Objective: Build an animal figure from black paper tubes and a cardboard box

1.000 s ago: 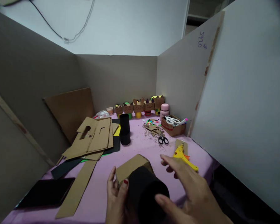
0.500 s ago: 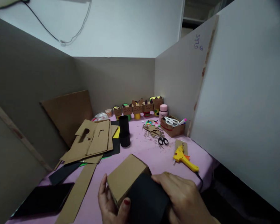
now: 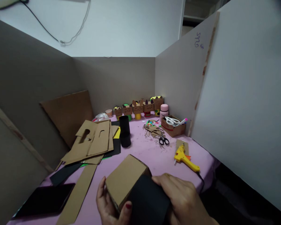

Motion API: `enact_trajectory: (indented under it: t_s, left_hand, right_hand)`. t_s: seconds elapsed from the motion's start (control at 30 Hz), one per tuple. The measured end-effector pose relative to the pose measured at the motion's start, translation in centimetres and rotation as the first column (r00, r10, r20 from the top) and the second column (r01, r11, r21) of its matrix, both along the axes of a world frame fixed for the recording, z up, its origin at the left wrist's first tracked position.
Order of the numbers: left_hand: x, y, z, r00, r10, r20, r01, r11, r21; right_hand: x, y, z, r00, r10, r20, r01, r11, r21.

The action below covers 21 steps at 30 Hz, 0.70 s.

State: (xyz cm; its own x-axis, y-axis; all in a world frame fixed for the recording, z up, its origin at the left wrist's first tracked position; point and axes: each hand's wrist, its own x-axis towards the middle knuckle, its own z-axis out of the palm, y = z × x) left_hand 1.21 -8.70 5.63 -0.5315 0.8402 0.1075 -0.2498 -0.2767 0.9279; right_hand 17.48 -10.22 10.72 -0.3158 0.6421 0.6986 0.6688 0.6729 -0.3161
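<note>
A small brown cardboard box (image 3: pixel 125 179) joined to a black paper cylinder (image 3: pixel 148 203) is held low in front of me, above the pink table (image 3: pixel 145 150). My left hand (image 3: pixel 109 206) grips the box from below and the left, thumb with red nail on its near edge. My right hand (image 3: pixel 184 201) is wrapped over the black cylinder from the right, fingers closed on it.
Flat cardboard cut-outs (image 3: pixel 93 140) and black sheets lie at left, with a black tube (image 3: pixel 125 131) upright mid-table. A yellow glue gun (image 3: pixel 184 157), black scissors (image 3: pixel 164 141), a small box with white scissors (image 3: pixel 173 125) and a row of cardboard figures (image 3: pixel 138 108) stand beyond. Partition walls surround the table.
My right hand came down from hovering over the glue gun side and closed on the black cylinder. The box and cylinder have tilted slightly toward me.
</note>
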Motion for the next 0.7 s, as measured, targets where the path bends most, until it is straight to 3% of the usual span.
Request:
enact_trajectory:
  t_s: [0.53, 0.7]
  left_hand:
    - [-0.2, -0.2, 0.3, 1.000, -0.009, -0.009, 0.009, 1.000, -0.022]
    - [-0.4, 0.0, 0.3, 0.999, -0.041, 0.014, 0.041, 0.998, -0.040]
  right_hand:
    - [-0.2, 0.2, -0.4, 1.000, 0.011, 0.008, -0.011, 1.000, -0.027]
    - [-0.4, 0.4, 1.0, 0.998, 0.064, -0.021, -0.067, 0.989, -0.130]
